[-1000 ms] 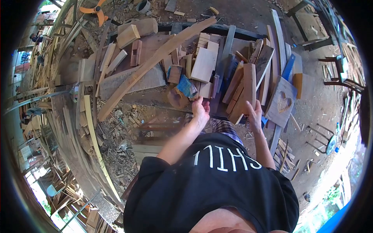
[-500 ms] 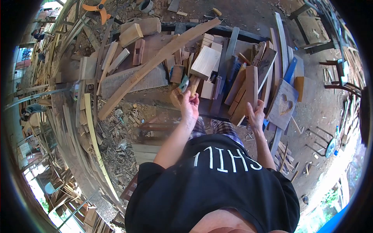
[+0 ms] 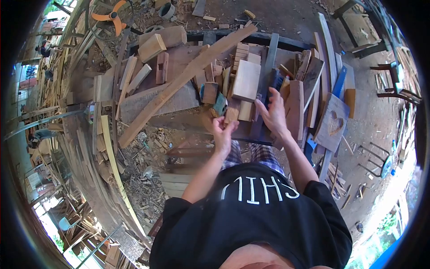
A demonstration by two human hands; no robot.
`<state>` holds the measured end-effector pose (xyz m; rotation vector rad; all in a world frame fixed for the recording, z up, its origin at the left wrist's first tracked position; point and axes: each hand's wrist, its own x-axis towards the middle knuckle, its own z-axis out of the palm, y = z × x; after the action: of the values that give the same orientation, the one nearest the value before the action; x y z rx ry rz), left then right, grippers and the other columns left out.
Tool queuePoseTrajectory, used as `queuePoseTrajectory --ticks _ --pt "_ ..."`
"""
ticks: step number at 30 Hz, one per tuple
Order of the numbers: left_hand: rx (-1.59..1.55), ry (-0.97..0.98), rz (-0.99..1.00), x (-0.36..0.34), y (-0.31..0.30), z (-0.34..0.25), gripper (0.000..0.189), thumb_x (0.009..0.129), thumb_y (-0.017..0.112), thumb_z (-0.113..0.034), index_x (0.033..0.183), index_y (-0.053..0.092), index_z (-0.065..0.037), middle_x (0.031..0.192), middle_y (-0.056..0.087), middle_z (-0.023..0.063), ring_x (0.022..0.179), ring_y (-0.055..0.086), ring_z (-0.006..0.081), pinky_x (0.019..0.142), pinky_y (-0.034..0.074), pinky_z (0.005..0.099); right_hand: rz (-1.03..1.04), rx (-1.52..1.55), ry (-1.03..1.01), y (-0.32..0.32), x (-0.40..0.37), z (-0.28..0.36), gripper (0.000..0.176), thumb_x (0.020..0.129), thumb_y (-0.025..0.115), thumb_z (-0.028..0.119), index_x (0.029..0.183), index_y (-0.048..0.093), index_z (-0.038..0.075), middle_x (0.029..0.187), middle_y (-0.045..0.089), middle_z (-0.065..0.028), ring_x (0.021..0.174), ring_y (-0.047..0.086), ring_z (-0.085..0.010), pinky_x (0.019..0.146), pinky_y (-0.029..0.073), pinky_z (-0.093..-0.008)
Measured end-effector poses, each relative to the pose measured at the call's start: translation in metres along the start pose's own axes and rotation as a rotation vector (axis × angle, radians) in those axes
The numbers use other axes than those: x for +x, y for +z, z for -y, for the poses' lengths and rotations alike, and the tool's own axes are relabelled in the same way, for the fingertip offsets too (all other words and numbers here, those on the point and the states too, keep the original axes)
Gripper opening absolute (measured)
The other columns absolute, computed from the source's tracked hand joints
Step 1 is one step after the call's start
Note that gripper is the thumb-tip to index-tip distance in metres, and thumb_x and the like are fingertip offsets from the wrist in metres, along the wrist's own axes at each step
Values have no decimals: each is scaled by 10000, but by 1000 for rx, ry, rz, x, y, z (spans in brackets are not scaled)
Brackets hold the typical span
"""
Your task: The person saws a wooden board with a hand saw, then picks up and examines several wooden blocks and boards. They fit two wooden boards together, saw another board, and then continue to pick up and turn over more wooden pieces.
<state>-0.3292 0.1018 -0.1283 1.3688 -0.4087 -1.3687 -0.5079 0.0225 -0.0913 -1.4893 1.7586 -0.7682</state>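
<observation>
Wood block (image 3: 231, 115) is held tight in the left hand (image 3: 223, 131), just over the bench (image 3: 177, 120) edge. The right hand (image 3: 273, 113) is spread wide and laid on the boards (image 3: 296, 107) close by.

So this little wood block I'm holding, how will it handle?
The wood block in the left hand looks short and chunky, so it is probably rigid and light. Its flat faces suggest it won't roll. Gripped only at its lower end, it might slip.
</observation>
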Motion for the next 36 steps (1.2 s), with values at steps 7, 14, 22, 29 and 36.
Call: queuePoseTrajectory --ticks 7,14,22,29,36 --pt "260 198 126 5 -16 23 310 878 655 -64 1059 405 -38 1008 590 113 905 652 201 792 553 304 71 -101 228 63 53 35 944 694 772 415 1429 226 190 1165 412 -303 1071 469 -464 945 415 -491" --pt "-205 -25 -141 39 -54 -24 289 892 616 -26 1075 392 -39 1041 586 138 914 654 239 812 547 330 75 570 313 28 44 -9 741 775 683 277 1370 278 104 1121 514 -209 951 592 -265 812 503 -368" --pt "140 138 -34 63 -69 -34 257 911 618 -79 1060 414 -32 971 591 115 895 653 186 741 551 272 58 342 282 -2 -1 -4 811 713 695 357 1371 273 140 1174 465 -177 1087 512 -288 885 469 -440" --pt "1009 676 -185 47 -34 -62 267 855 661 -130 1059 525 -26 805 510 99 792 501 289 700 412 391 84 391 340 -1 -15 6 815 732 686 375 1373 258 109 1226 452 -165 1139 480 -270 964 408 -425" --pt "1834 475 206 61 1 -24 170 815 571 -113 965 620 -49 909 602 91 941 524 245 770 368 392 108 593 346 -11 -24 2 883 704 678 402 1433 252 144 1220 458 -169 1129 483 -283 961 401 -432"
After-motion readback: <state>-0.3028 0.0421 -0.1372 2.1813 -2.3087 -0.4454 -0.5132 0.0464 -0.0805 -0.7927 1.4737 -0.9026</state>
